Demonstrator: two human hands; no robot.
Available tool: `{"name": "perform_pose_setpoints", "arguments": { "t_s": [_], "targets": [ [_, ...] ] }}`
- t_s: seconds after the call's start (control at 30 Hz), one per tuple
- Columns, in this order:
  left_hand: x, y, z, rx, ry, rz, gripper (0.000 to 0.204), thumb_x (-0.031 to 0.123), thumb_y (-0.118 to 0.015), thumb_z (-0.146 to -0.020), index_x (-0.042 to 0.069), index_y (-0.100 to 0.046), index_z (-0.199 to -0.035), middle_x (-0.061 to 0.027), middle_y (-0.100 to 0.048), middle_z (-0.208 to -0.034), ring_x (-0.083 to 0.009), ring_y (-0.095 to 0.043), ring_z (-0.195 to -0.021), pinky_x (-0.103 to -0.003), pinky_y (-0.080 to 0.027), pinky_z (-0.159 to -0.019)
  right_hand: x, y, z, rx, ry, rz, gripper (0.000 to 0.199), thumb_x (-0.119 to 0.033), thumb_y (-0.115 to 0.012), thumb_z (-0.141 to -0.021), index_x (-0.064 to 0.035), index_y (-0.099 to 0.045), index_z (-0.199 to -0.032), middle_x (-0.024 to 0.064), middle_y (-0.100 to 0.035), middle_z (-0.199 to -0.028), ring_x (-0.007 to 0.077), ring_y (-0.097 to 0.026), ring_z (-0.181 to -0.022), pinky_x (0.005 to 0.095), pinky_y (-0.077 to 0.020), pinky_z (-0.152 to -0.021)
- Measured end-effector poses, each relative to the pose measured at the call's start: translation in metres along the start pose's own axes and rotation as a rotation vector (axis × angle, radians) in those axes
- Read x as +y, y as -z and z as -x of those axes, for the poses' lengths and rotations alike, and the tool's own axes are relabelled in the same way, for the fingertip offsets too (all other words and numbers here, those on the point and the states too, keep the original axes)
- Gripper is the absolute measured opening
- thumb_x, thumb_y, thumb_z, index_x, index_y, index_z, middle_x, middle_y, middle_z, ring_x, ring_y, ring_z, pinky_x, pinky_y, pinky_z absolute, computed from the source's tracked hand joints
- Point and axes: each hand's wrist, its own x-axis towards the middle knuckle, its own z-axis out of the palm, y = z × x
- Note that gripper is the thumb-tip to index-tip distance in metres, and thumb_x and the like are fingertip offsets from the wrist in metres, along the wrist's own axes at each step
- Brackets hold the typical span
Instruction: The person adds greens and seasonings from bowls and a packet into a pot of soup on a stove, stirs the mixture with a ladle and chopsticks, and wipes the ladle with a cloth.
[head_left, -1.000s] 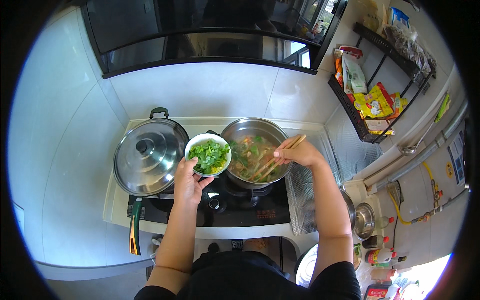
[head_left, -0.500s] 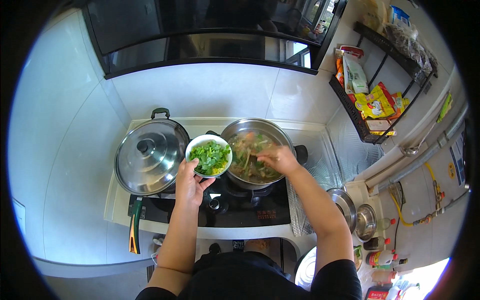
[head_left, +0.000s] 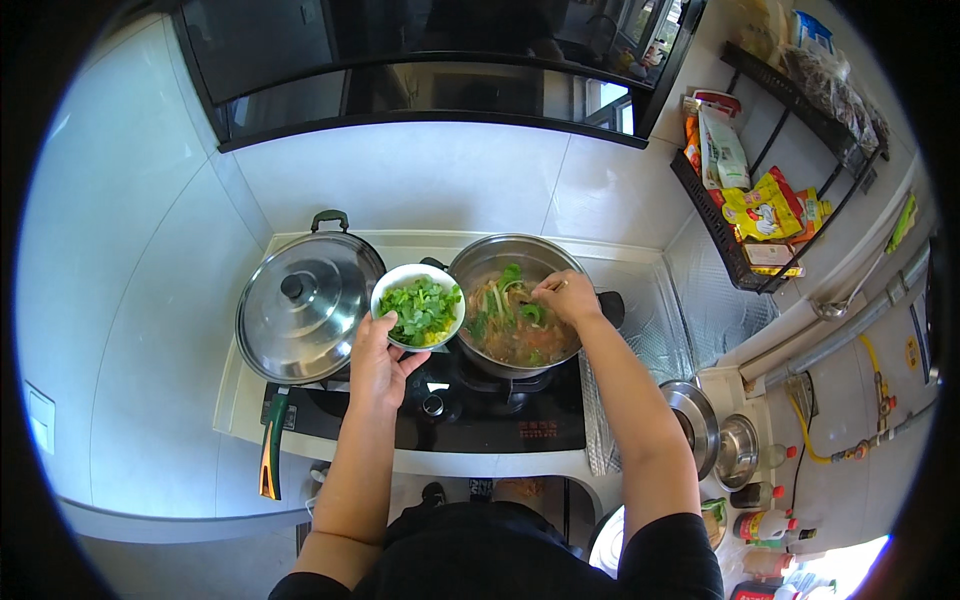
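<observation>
Chopsticks (head_left: 553, 288), thin and pale, only a short stretch showing above the right hand (head_left: 570, 298). Long axis seems to run from the hand's top down and left toward the middle of the pot (head_left: 513, 305); tips lost among the food, so exact pointing hard to confirm. Right hand curled over the pot's right rim, fingers pinched round the sticks.

Pot: steel, round, on the right burner of a black stove (head_left: 470, 410). Holds brownish broth with noodles, leafy greens (head_left: 510, 275) at the far side, bits of red lower down. A dark handle juts from its right side, mostly hidden behind the right wrist.

Left hand (head_left: 378, 368) grips a white bowl (head_left: 417, 308) from below and the near side, thumb up by the rim, fingers wrapped under and out of sight. Bowl full of chopped greens with a patch of yellow at the near right edge. Bowl touches or overlaps the pot's left rim; cannot tell which. It looks level or slightly tilted; fisheye bend makes that uncertain.

Left burner: second pot covered by a steel lid (head_left: 303, 308) with black knob; a dark loop handle shows at the far edge, body of that pot hidden under the lid. A green and orange handle (head_left: 270, 450) lies along the stove's left near corner, its working end tucked under the lid's edge and unreadable.

Wire rack (head_left: 745, 255) on the right wall holds bright packets, cut off toward the frame rim.
</observation>
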Motion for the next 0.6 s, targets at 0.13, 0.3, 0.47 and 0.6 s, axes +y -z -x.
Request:
{"name": "perform_pose_setpoints", "arguments": {
  "t_s": [0.13,0.3,0.47,0.6],
  "targets": [
    [0.0,-0.001,-0.004,0.002,0.0,-0.004,0.035,0.029,-0.06,-0.082,0.013,-0.048,-0.111,-0.0087,-0.057,-0.107,-0.0206,-0.061,-0.093,-0.04,-0.057,-0.068,-0.005,0.005,0.008,-0.307,-0.068,-0.208,0.022,-0.027,-0.072,-0.075,-0.0057,-0.072,-0.079,0.0102,-0.068,-0.074,0.0188,-0.065,-0.067,0.0315,-0.052,-0.064],
    [0.0,-0.003,-0.004,-0.012,0.0,0.008,0.034,0.028,-0.06,-0.082,0.014,-0.048,-0.11,-0.0081,-0.058,-0.105,-0.02,-0.061,-0.091,-0.039,-0.057,-0.067,-0.033,0.056,0.019,-0.526,-0.175,-0.5,0.036,-0.034,-0.07,-0.081,0.0019,-0.068,-0.077,0.0103,-0.067,-0.072,0.0135,-0.064,-0.063,0.026,-0.0528,-0.057],
    [-0.001,-0.005,-0.006,-0.021,0.017,0.013,0.032,0.028,-0.06,-0.082,0.014,-0.049,-0.109,-0.0074,-0.058,-0.105,-0.0198,-0.06,-0.092,-0.04,-0.057,-0.068,-0.031,0.044,0.033,-0.631,-0.051,-0.533,0.025,-0.024,-0.072,-0.08,0.0011,-0.069,-0.082,0.0097,-0.068,-0.073,0.0131,-0.064,-0.063,0.0247,-0.0524,-0.057],
    [-0.004,-0.006,-0.01,-0.044,0.022,0.018,0.031,0.028,-0.06,-0.082,0.015,-0.049,-0.108,-0.0073,-0.058,-0.105,-0.02,-0.06,-0.093,-0.041,-0.057,-0.069,-0.016,-0.003,0.05,-0.324,0.295,-0.378,0.016,-0.017,-0.072,-0.078,-0.0052,-0.071,-0.088,0.0072,-0.069,-0.078,0.0168,-0.066,-0.069,0.0285,-0.0524,-0.063]
  ]
}}
